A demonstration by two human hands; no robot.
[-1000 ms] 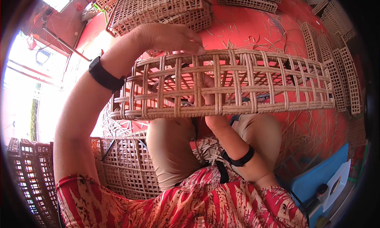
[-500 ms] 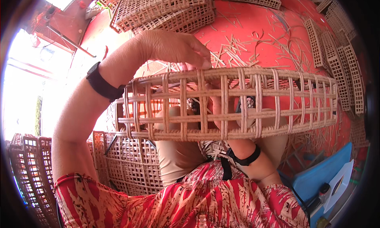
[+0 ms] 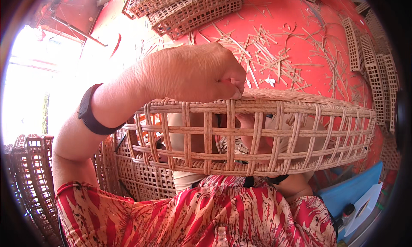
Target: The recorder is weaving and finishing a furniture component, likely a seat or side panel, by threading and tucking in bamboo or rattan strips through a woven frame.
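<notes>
A shallow basket frame of woven tan rattan (image 3: 231, 135), with an open lattice side facing me, stretches across my lap. Over its upper edge bends my left hand (image 3: 201, 73), its fingers curled closed and its thumb at the rim. What those fingers grip is hidden under the hand. Through the lattice gaps a little of my right hand (image 3: 245, 121) shows behind the side wall, and its fingers are mostly hidden. Both wrists wear black bands.
Stacked woven baskets (image 3: 195, 15) lie at the far side, with others at right (image 3: 377, 75) and left (image 3: 30, 174). Cut strips (image 3: 279, 62) litter the red floor. A blue panel (image 3: 349, 189) with white paper stands at lower right. Far left lies a curved red object (image 3: 116, 45).
The basket's near side sits lower in view, and more of its top surface shows. My left hand has turned over, its back now upward and its fingers curled tighter at the rim.
</notes>
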